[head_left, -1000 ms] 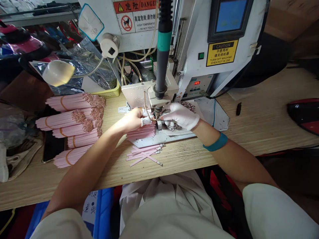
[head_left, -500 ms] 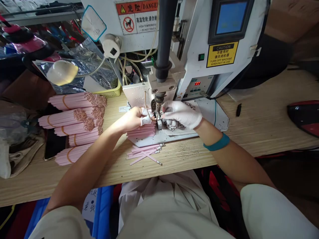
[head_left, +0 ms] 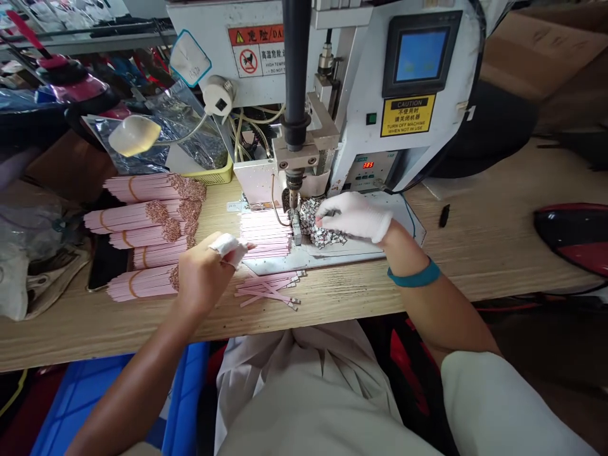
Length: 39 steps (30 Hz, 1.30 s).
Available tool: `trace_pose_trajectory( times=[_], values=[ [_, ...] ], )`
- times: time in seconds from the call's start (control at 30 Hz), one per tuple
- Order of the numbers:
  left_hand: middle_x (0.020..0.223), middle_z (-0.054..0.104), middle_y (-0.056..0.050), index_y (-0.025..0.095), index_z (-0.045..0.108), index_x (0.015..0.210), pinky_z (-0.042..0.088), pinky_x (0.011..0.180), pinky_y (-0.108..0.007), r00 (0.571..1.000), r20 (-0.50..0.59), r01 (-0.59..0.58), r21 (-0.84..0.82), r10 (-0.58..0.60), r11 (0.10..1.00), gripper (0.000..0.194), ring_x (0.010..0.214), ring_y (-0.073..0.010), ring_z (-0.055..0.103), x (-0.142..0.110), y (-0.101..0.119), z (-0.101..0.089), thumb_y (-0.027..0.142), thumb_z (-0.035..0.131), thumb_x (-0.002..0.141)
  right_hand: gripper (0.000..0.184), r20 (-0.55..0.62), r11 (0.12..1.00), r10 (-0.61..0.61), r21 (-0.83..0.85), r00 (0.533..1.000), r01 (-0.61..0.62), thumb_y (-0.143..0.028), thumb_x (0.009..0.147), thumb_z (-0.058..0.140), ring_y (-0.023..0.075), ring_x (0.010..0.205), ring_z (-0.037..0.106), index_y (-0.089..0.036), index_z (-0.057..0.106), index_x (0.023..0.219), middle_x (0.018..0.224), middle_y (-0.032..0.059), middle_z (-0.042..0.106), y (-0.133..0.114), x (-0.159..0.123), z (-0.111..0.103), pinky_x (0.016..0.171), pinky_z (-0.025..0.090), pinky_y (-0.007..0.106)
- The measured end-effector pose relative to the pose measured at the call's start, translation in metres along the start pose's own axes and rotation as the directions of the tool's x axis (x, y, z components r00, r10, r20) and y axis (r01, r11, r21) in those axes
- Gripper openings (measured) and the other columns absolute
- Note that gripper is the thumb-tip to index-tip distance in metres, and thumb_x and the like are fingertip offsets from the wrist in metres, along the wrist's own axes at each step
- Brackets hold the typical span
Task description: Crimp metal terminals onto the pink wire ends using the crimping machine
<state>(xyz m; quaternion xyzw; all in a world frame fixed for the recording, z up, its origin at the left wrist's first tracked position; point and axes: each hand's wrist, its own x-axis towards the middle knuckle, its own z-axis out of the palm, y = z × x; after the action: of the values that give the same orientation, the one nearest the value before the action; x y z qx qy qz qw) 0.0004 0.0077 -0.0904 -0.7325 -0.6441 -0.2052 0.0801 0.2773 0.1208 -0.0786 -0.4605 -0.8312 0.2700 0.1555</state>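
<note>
My left hand [head_left: 206, 266], with white covers on its fingertips, is closed beside the front left of a laid-out row of pink strips [head_left: 263, 233]. Whether a strip is between its fingers I cannot make out. My right hand [head_left: 354, 216], in a white glove, hovers with fingertips pinched at the right side of a heap of small metal pieces [head_left: 325, 233]; anything in the pinch is hidden. Between strips and heap stands a small metal block [head_left: 297, 231] under the machine's hot tip [head_left: 294, 187]. Crossed pink strips with metal ends [head_left: 270, 288] lie at the front.
Banded bundles of pink strips [head_left: 137, 218] are stacked at left. The white machine [head_left: 361, 136] with its danger label [head_left: 256, 50] stands behind. A lamp [head_left: 135, 135] juts in at left. A black object [head_left: 444, 215] lies at right; a blue crate [head_left: 183, 392] is below the table.
My left hand has drawn back left and toward me from the metal block, uncovering the row of strips. My right hand has moved a little away from the tip. The view has shifted slightly.
</note>
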Motion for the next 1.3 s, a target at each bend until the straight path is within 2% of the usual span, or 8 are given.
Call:
trace_pose_trajectory(
  times=[0.17, 0.27, 0.33, 0.47, 0.67, 0.77, 1.0, 1.3],
  values=[
    [0.055, 0.043, 0.0, 0.018, 0.044, 0.055, 0.024, 0.054, -0.027, 0.99, 0.141, -0.018, -0.09, 0.03, 0.996, 0.036, 0.053, -0.0121, 0.037, 0.014, 0.005, 0.008, 0.036, 0.053, 0.086, 0.016, 0.028, 0.963, -0.046, -0.264, 0.999, 0.052, -0.03, 0.074, 0.063, 0.0217, 0.075, 0.06, -0.02, 0.075, 0.078, 0.078, 0.0044, 0.07, -0.009, 0.003, 0.023, 0.063, 0.039, 0.03],
    [0.062, 0.052, -0.001, 0.017, 0.057, 0.072, 0.029, 0.055, -0.026, 0.918, 0.387, -0.012, -0.197, 0.089, 0.98, 0.006, 0.057, -0.0136, 0.044, 0.03, 0.01, 0.017, 0.017, 0.053, 0.076, 0.015, 0.061, 0.953, -0.054, -0.295, 0.997, 0.07, -0.028, 0.075, 0.061, 0.0215, 0.074, 0.06, -0.021, 0.074, 0.075, 0.079, 0.0048, 0.07, -0.01, 0.005, 0.03, 0.062, 0.039, 0.03],
    [0.074, 0.059, -0.003, 0.017, 0.063, 0.082, 0.033, 0.059, -0.026, 0.873, 0.457, -0.072, -0.226, 0.171, 0.971, 0.018, 0.064, -0.0156, 0.05, 0.038, 0.013, 0.022, 0.01, 0.05, 0.071, 0.013, 0.009, 0.967, -0.078, -0.241, 0.997, 0.078, -0.025, 0.075, 0.061, 0.0214, 0.077, 0.061, -0.019, 0.073, 0.076, 0.081, 0.0048, 0.07, -0.01, 0.006, 0.03, 0.066, 0.041, 0.03],
    [0.086, 0.063, -0.005, 0.02, 0.068, 0.085, 0.036, 0.062, -0.027, 0.839, 0.482, -0.153, -0.238, 0.254, 0.959, 0.025, 0.069, -0.0174, 0.054, 0.046, 0.015, 0.029, 0.012, 0.047, 0.075, 0.003, -0.12, 0.998, 0.002, 0.058, 0.993, 0.005, -0.018, 0.071, 0.065, 0.0187, 0.074, 0.063, -0.016, 0.066, 0.073, 0.077, 0.0044, 0.068, -0.012, 0.005, 0.022, 0.066, 0.046, 0.028],
    [0.094, 0.064, -0.006, 0.02, 0.069, 0.095, 0.037, 0.061, -0.027, 0.837, 0.482, -0.192, -0.188, 0.261, 0.963, 0.028, 0.074, -0.019, 0.057, 0.047, 0.014, 0.026, 0.012, 0.048, 0.077, 0.011, 0.085, 0.765, 0.212, 0.606, 0.974, -0.219, -0.014, 0.074, 0.065, 0.0133, 0.05, 0.06, -0.016, 0.055, 0.077, 0.064, 0.0037, 0.062, -0.004, 0.009, 0.022, 0.042, 0.048, 0.023],
    [0.098, 0.064, -0.006, 0.021, 0.069, 0.098, 0.038, 0.061, -0.027, 0.835, 0.492, -0.201, -0.144, 0.246, 0.969, 0.027, 0.073, -0.0185, 0.058, 0.044, 0.016, 0.023, 0.018, 0.047, 0.083, 0.011, 0.085, 0.734, 0.188, 0.65, 0.978, -0.198, -0.013, 0.073, 0.066, 0.0112, 0.049, 0.058, -0.015, 0.057, 0.079, 0.064, 0.0032, 0.061, 0.001, 0.013, 0.024, 0.041, 0.048, 0.022],
    [0.089, 0.063, -0.008, 0.017, 0.065, 0.092, 0.042, 0.072, -0.03, 0.853, 0.446, -0.199, -0.203, 0.272, 0.959, 0.024, 0.083, -0.0222, 0.057, 0.046, 0.013, 0.026, 0.018, 0.043, 0.084, 0.015, -0.041, 0.859, 0.146, 0.501, 0.988, -0.106, -0.016, 0.074, 0.062, 0.0101, 0.06, 0.057, -0.013, 0.071, 0.086, 0.081, 0.0045, 0.067, 0.001, 0.014, 0.017, 0.052, 0.046, 0.022],
    [0.069, 0.055, -0.001, 0.015, 0.058, 0.081, 0.036, 0.057, -0.023, 0.796, 0.539, 0.118, -0.585, 0.276, 0.802, 0.017, 0.061, -0.0123, 0.048, 0.071, 0.009, 0.017, 0.031, 0.053, 0.082, 0.015, 0.079, 0.725, 0.157, 0.668, 0.984, -0.169, -0.016, 0.073, 0.065, 0.0075, 0.049, 0.051, -0.012, 0.067, 0.088, 0.071, 0.0023, 0.062, 0.003, 0.014, 0.023, 0.039, 0.042, 0.019]
  ],
)
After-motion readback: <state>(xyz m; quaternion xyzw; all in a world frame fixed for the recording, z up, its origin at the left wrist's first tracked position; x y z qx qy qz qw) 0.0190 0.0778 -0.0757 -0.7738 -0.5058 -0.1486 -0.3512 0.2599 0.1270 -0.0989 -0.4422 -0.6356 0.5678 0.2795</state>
